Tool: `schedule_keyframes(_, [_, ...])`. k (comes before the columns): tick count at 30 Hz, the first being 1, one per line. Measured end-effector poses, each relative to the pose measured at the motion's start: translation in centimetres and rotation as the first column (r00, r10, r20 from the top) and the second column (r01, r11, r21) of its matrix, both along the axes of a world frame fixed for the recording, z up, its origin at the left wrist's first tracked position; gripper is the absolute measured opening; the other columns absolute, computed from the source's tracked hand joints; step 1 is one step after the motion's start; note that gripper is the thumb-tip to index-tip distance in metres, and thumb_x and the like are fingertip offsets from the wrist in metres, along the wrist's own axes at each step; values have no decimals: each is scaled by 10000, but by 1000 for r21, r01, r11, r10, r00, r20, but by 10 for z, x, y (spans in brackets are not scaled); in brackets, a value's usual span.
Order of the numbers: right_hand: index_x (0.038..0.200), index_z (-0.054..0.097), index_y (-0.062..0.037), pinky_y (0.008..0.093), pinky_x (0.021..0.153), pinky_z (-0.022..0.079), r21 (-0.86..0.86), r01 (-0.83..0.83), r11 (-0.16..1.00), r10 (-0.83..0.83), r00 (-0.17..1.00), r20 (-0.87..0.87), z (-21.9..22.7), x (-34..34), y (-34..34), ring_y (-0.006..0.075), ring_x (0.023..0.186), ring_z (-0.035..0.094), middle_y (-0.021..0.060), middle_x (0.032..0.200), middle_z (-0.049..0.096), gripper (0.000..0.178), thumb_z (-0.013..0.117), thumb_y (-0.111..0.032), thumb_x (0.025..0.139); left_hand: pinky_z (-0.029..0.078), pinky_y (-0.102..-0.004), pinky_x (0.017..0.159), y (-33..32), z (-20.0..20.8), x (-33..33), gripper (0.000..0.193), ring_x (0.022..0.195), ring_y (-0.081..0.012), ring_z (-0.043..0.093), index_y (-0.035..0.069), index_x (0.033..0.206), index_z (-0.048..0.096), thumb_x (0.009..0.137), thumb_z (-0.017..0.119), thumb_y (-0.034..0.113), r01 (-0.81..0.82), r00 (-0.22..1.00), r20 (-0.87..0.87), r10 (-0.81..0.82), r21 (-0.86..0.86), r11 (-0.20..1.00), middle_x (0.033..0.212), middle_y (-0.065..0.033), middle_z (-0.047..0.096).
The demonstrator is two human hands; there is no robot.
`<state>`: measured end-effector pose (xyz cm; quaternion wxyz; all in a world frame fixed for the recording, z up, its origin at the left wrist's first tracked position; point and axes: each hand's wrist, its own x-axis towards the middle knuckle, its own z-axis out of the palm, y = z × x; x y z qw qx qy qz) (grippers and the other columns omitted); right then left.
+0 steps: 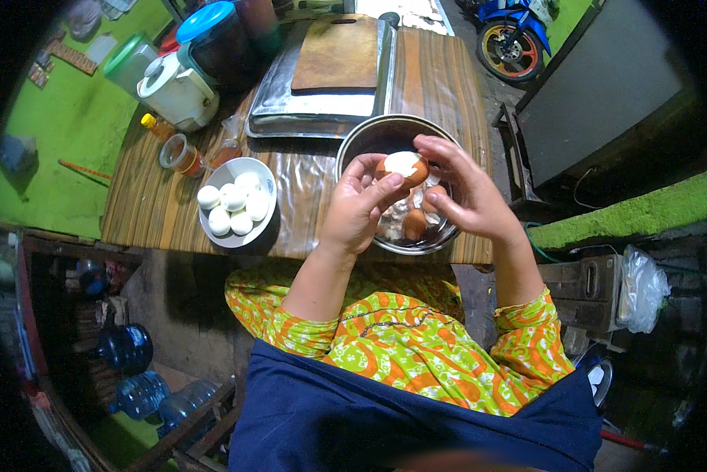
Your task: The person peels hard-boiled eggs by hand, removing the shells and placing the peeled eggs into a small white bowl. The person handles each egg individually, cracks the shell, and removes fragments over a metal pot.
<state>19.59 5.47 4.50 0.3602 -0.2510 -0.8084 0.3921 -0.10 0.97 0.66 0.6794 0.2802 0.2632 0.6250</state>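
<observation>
one head-worn fisheye view looks down, from close above, onto the table (438,79).

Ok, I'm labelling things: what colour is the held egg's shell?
The egg's shell is brown; head view shows it best.

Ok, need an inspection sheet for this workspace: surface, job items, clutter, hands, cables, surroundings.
Surface: wood-grain table, glossy in places.
Job items: partly peeled brown egg held over a metal pot containing brown eggs and shell fragments; peeled eggs on a white dish, left.
Clutter: cutting board on metal tray; white lidded pitcher, yellow-capped bottle, clear plastic cup, left.
Hands: left hand grips the egg; right hand open beside it, contact unclear.
Cables: apparent thin pale cord, right, off the table.
Surroundings: green wall, blue motorcycle, blue-tinted water jugs.
</observation>
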Motion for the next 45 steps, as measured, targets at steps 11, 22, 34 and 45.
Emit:
schedule_keyframes(11, [1149, 526, -42, 310, 820, 553, 64, 103, 993, -97, 991, -88, -15, -16, -4, 227, 1023, 583, 113, 1116, 540, 416, 710, 7, 779, 545, -339, 852, 0, 4, -1, 332, 918, -180, 646, 35, 1139, 497, 894, 676, 171, 29, 999, -11, -30, -79, 996, 1040, -96, 623])
schedule_keyframes(22, [1102, 498, -28, 327, 878, 531, 38, 70, 997, -64, 989, -136, -27, -9, -3, 248, 1084, 566, 137, 1169, 521, 406, 688, 67, 755, 457, -397, 999, 3, -3, -3, 272, 1031, -196, 597, 19, 1120, 565, 944, 595, 224, -11, 997, 74, 22, -141, 990, 1064, -88, 625])
schedule_keyframes(34, [1391, 419, -1, 336, 1040, 410, -123, 70, 990, -68, 997, 20, -18, -6, 4, 192, 1244, 493, 122, 1354, 489, 545, 648, -117, 911, 486, -356, 970, 6, -5, 8, 380, 1077, -199, 599, -16, 1315, 512, 974, 561, 143, -50, 997, -66, 48, -26, 998, 1192, -120, 603])
schedule_keyframes(45, [1395, 410, -10, 342, 977, 491, -695, -248, 675, -90, 907, -411, -39, -10, 14, 208, 1162, 568, 131, 1311, 522, 473, 543, -183, 975, 475, -293, 897, 8, -18, 1, 389, 1026, -176, 574, 23, 1326, 543, 944, 582, 85, -140, 737, -623, 263, 240, 961, 1116, -123, 566])
